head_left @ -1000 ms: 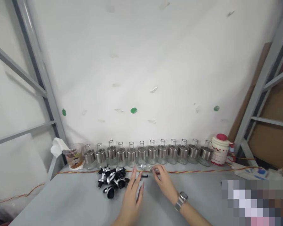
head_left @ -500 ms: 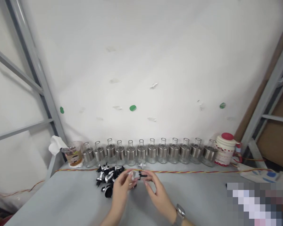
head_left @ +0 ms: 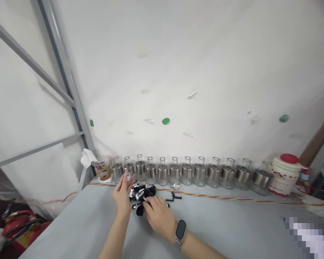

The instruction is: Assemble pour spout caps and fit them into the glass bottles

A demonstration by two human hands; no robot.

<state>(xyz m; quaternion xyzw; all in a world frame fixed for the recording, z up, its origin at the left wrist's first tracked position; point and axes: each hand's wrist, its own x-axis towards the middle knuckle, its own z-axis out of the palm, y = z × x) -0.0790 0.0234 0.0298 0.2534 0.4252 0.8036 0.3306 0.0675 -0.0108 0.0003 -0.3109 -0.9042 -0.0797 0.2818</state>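
Observation:
My left hand (head_left: 122,198) is raised at the left end of the bottle row, its fingertips closed on a small round whitish piece (head_left: 129,176). Lower and to the right, my right hand (head_left: 160,217) reaches into a pile of black-and-silver pourer-like tops (head_left: 139,194). Its fingers are bent together at the pile's edge; what they grip is hidden. Just beyond it lies a thin black bracket-like part (head_left: 173,197). A small clear-white piece (head_left: 175,186) rests near the cord.
Glass bottles with metal sleeves (head_left: 187,171) line the wall. A cup of amber liquid (head_left: 103,172) stands left, a cream jar with a red lid (head_left: 284,176) right. A red-yellow twisted cord (head_left: 205,195) crosses the grey table (head_left: 221,226). Red fire extinguishers (head_left: 18,226) stand at lower left.
The view has swung left. My hands, close together before, have parted: the left moved left and up with the whitish piece, the right moved left onto the pile.

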